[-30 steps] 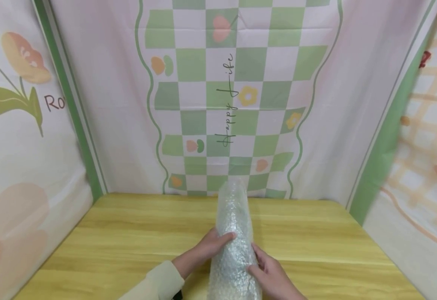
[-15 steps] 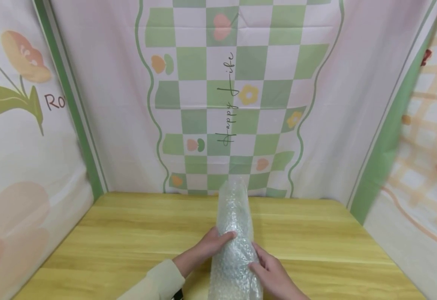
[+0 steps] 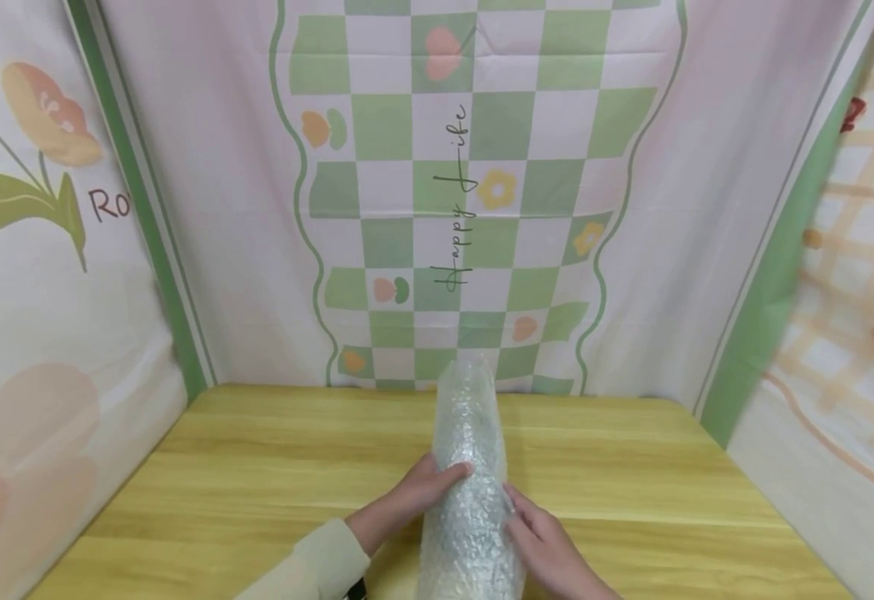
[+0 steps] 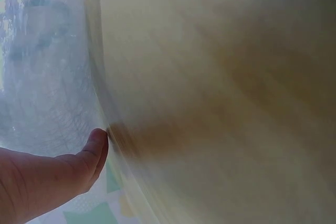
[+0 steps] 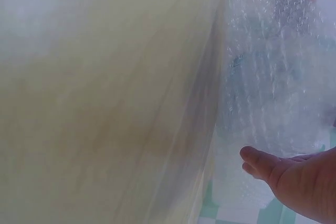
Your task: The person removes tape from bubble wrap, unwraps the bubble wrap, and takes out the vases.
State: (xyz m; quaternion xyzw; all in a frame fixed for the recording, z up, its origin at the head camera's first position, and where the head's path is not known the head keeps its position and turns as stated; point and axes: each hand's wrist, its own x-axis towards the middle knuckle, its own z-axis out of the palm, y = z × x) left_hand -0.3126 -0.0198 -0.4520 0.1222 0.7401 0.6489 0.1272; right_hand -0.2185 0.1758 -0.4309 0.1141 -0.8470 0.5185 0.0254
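Note:
A long bundle in clear bubble wrap lies lengthwise over the middle of the table, its far end near the back edge. What is inside is hard to make out; a faint dark mark shows through the bubble wrap in the left wrist view. My left hand holds the bundle's left side, thumb laid across the top and the other fingers hidden. On the right side, my right hand pinches the edge of the wrap, thumb close to the fingertips. The right wrist view has that hand against the plastic.
Under the bundle is a yellow wood-grain table. A checkered cloth hangs behind it, and printed curtains stand on the left and right. A dark band shows below the left sleeve.
My right thumb has slid from the top of the bubble wrap toward its right edge. My left hand and the bundle stay nearly where they were.

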